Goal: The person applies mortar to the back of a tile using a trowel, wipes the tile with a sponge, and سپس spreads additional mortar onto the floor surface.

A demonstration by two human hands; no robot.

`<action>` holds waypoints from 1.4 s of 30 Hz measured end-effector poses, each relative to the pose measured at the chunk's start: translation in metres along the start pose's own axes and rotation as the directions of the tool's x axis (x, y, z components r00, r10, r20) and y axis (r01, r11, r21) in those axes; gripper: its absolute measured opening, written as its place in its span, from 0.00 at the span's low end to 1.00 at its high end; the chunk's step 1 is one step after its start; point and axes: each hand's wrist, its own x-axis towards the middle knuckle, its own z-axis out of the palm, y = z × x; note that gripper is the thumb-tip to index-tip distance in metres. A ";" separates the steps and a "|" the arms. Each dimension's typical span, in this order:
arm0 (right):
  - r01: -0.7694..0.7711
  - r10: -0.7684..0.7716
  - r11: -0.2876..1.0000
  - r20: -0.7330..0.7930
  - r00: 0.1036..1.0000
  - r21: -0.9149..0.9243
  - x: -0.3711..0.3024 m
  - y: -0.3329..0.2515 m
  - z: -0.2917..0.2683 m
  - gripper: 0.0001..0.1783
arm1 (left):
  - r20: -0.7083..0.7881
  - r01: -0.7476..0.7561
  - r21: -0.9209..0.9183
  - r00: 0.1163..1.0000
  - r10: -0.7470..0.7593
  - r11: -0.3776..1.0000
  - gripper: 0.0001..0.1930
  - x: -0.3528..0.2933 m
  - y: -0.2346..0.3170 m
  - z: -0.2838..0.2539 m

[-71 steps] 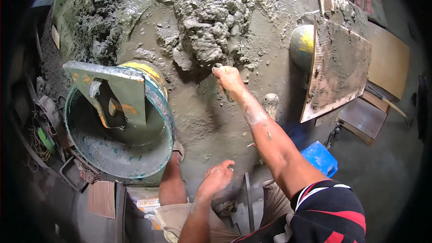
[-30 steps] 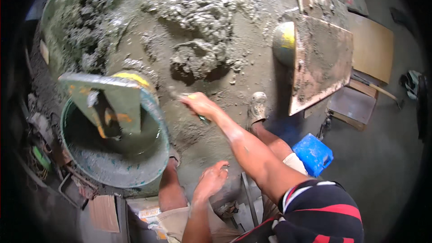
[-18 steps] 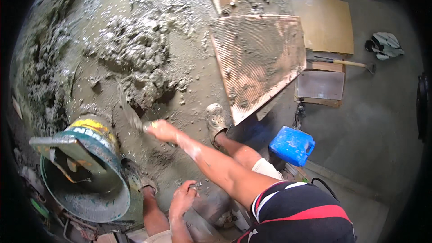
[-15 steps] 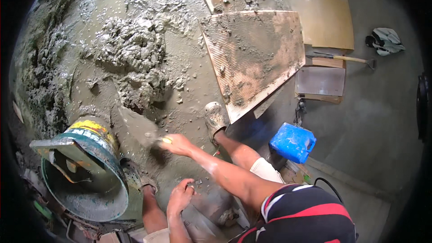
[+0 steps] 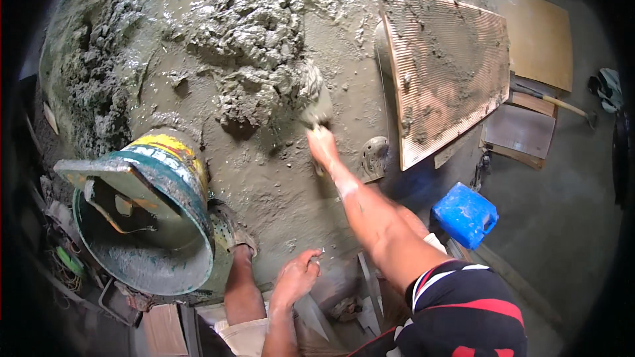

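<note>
A person's right hand [image 5: 322, 149] reaches forward, its grip clasped around the handle of a trowel [image 5: 319, 112], whose blade points away at the right edge of a heap of wet grey mortar [image 5: 245, 53] on the floor. The left hand [image 5: 296, 279] hangs nearer, fingers curled; whether its grip holds anything cannot be told. Left stands a bucket [image 5: 142, 274] with a float [image 5: 135, 188] across its rim; far right, a mortar-smeared ribbed board [image 5: 456, 73]; near right, a blue container [image 5: 465, 216].

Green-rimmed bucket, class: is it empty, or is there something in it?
Not empty: the bucket has murky liquid pooled inside, with bare wall showing above it. Its depth cannot be told.
</note>
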 end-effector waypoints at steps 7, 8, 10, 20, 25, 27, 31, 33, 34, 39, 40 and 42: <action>0.481 -0.346 0.754 0.353 0.870 -0.448 0.041 -0.087 0.019 0.08 | -0.011 -0.026 -0.031 1.000 0.025 0.999 0.21 0.002 -0.004 0.004; 0.273 -0.203 0.917 0.250 0.947 -0.289 0.036 -0.092 0.014 0.10 | -0.004 -0.038 -0.030 0.999 0.038 0.999 0.21 0.003 -0.002 0.007; 0.326 -0.225 0.878 0.300 0.927 -0.350 0.029 -0.098 -0.006 0.17 | 0.037 -0.013 -0.057 0.999 0.015 0.998 0.21 0.006 0.008 0.009; 0.439 -0.286 0.833 0.417 0.863 -0.336 -0.095 -0.133 -0.092 0.26 | -0.003 -0.016 -0.079 1.000 0.016 0.997 0.22 0.005 -0.003 0.000; 0.528 -0.415 0.799 0.371 0.831 -0.288 -0.060 -0.125 -0.070 0.20 | 0.011 -0.015 -0.135 1.000 0.017 0.991 0.21 0.010 -0.006 0.004; 0.661 -0.520 0.685 0.430 0.738 -0.306 -0.038 -0.127 -0.048 0.18 | 0.012 -0.016 -0.130 1.000 0.017 0.991 0.21 0.009 -0.002 0.000; 0.366 -0.165 0.872 0.509 0.845 -0.325 -0.021 -0.127 -0.022 0.19 | -0.031 0.002 -0.133 0.999 -0.007 0.991 0.20 0.002 -0.007 -0.004; 0.450 -0.140 0.752 0.550 0.823 -0.482 0.008 -0.082 -0.036 0.22 | 0.006 0.004 -0.104 1.000 -0.004 0.995 0.20 0.006 0.007 -0.005; 0.369 -0.044 0.765 0.529 0.847 -0.527 0.012 -0.059 -0.046 0.26 | 0.021 0.022 -0.093 1.000 -0.020 0.995 0.20 0.006 0.009 -0.007; 0.106 0.134 0.808 0.356 0.925 -0.580 -0.011 0.009 -0.105 0.29 | 0.001 -0.086 -0.061 0.996 0.086 0.994 0.19 0.015 -0.007 0.002; 0.100 0.161 0.785 0.357 0.920 -0.611 -0.021 0.012 -0.115 0.29 | 0.024 -0.076 -0.075 0.997 0.078 0.994 0.19 0.017 -0.007 0.004; 0.098 0.044 0.904 0.317 0.947 -0.416 -0.068 -0.038 -0.086 0.29 | 0.033 0.019 -0.104 0.999 -0.016 0.994 0.20 0.010 -0.010 0.000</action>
